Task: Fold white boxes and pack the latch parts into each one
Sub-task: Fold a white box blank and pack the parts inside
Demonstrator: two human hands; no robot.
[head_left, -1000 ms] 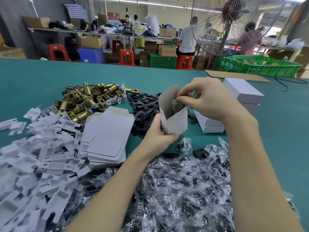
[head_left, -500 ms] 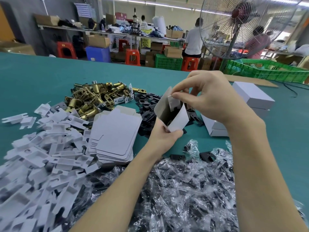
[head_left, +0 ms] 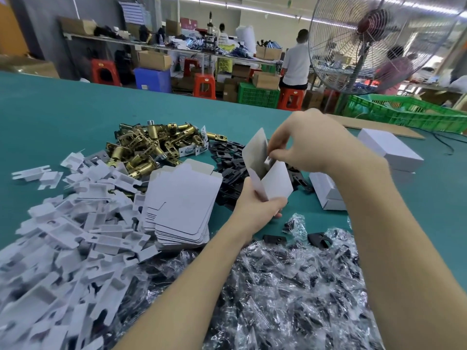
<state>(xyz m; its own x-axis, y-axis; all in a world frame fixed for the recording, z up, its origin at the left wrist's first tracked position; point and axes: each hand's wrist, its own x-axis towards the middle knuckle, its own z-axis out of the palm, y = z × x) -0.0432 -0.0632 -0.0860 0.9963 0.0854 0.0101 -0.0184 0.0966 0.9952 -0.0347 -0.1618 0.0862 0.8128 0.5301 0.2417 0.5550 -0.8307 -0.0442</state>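
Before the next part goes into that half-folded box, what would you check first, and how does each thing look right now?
1. Left hand grips the box from below: ok.
2. Right hand pinches a flap at the open top: ok.
3. Bottom of the box closed: cannot tell, the left hand hides it.
4. Brass latches lie loose within view on the table: ok.
5. Stack of flat boxes ready for the next fold: ok.
6. Finished boxes stacked clear on the right: ok.
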